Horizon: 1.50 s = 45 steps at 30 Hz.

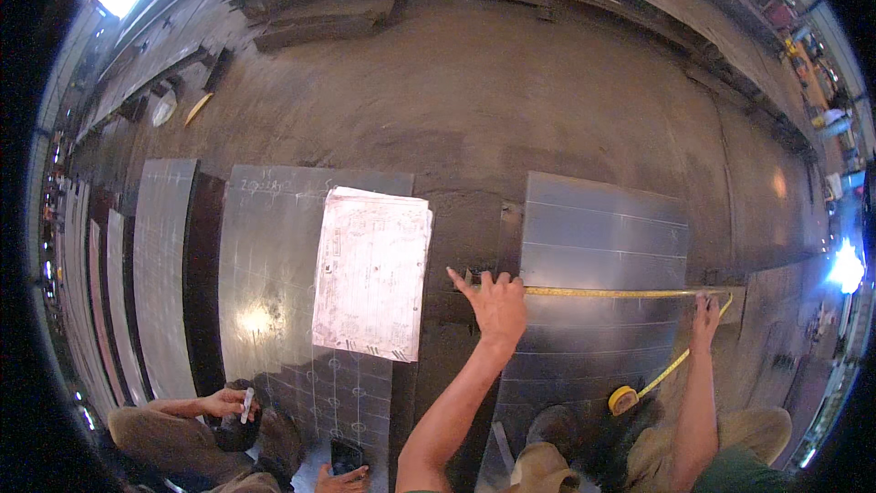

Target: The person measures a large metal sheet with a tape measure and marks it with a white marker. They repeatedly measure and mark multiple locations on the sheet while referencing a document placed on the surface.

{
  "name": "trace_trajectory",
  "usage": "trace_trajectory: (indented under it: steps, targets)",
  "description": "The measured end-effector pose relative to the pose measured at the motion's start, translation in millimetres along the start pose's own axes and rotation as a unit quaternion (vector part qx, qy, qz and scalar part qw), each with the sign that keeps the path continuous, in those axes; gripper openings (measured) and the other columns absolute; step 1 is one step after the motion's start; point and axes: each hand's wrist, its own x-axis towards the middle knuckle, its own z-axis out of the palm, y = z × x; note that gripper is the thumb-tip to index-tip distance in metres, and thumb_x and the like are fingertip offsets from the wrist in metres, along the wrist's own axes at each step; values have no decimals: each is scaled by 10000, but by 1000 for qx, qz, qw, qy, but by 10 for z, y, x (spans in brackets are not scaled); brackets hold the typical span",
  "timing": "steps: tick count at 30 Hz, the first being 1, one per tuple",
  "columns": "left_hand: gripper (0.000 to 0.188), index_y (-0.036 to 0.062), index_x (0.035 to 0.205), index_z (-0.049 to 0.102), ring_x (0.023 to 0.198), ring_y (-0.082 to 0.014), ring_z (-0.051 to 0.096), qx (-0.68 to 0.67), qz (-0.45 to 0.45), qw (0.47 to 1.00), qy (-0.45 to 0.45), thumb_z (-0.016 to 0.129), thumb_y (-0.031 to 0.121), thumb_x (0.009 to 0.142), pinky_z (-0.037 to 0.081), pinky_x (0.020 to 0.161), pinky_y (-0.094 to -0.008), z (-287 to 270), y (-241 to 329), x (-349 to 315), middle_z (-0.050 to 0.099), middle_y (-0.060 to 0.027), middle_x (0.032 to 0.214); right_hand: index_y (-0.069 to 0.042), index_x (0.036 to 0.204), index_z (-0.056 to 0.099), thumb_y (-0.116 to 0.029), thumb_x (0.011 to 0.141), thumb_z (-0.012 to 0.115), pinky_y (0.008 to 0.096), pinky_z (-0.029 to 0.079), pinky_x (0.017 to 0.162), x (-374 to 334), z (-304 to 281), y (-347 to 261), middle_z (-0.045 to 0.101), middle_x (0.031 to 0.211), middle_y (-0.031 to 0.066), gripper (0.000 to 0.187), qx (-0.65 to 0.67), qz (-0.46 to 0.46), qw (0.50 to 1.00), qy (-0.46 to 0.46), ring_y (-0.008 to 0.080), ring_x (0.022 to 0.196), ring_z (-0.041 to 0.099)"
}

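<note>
A yellow tape measure blade (602, 292) is stretched across a dark steel plate (584, 224) marked with pale parallel lines. At the plate's left edge my left hand (500, 310) grips the end of the blade, its thumb sticking out to the left. My right hand (704, 321) pinches the blade past the plate's right edge. From there the blade bends back down to the round yellow tape case (623, 399), which rests near my knees. What the left fingertips press against is partly hidden.
Left of me, marked-up paper sheets (372, 274) lie on another steel plate (274, 246). A co-worker crouches there, one hand (224, 403) holding a white marker (247, 404), the other hand (342, 478) at a dark phone (347, 456). More plates (164, 274) stand further left. Bright welding light (847, 267) glares at far right.
</note>
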Motion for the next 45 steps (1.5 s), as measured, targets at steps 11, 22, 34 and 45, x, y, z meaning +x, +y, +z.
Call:
trace_trajectory:
  steps: [11,22,34,45]
  targets:
    - [119,239,909,778,1077,-249,624,65,-23,998,-6,673,283,876,60,1139,-735,24,104,9,725,20,965,-81,1218,572,-106,906,615,417,510,868,497,-104,-235,573,1184,159,316,-186,-201,941,-200,355,1045,606]
    - [195,179,934,766,1073,-272,612,64,-26,997,-18,745,331,813,221,1116,-673,142,130,-7,720,-3,1048,-90,1097,574,-176,949,592,466,510,834,304,-175,-172,600,1093,149,173,-114,-144,960,-214,396,1000,613]
    - [237,135,979,730,1023,-329,598,-29,-46,995,-82,770,311,826,347,996,-576,85,89,67,685,-91,996,-104,1023,585,-165,936,599,465,507,791,334,-163,-116,609,1012,123,106,-65,-130,956,-253,374,947,624]
    - [249,132,985,724,1083,-307,591,28,-31,997,-71,743,340,848,172,1109,-710,96,186,32,697,-32,1040,-140,1069,621,-172,922,606,461,508,774,267,-101,-107,596,1000,109,151,-59,-142,957,-247,360,923,627]
